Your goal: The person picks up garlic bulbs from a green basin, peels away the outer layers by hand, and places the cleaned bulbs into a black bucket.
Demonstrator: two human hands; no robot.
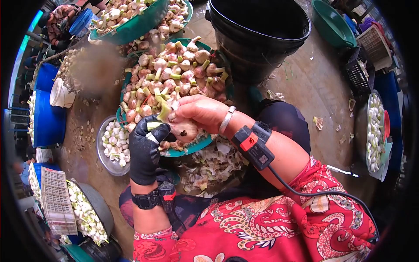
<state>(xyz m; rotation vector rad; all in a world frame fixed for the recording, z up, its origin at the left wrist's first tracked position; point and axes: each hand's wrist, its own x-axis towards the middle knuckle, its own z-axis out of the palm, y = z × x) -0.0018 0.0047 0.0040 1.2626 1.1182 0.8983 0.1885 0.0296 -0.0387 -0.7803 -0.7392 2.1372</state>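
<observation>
My left hand [146, 150], in a black glove, is closed around a large garlic bulb [187, 132] with a dark spot on its skin and a pale green stem. The fingers of my bare right hand [203, 112] are pinched at the top of the same bulb, by a strip of peel or stem [164, 109]. Both hands are over the near side of a green basin [188, 151] heaped with unpeeled garlic bulbs [163, 72]. Left of the basin, close to my left hand, a metal bowl [101, 153] holds peeled white garlic.
Loose garlic skins [214, 168] lie below the basin, between my legs. A tall black bucket [244, 56] stands beyond my right hand. More garlic fills another green basin [146, 19] behind. Tubs of white garlic [89, 214] line both sides. Another person [59, 22] sits at upper left.
</observation>
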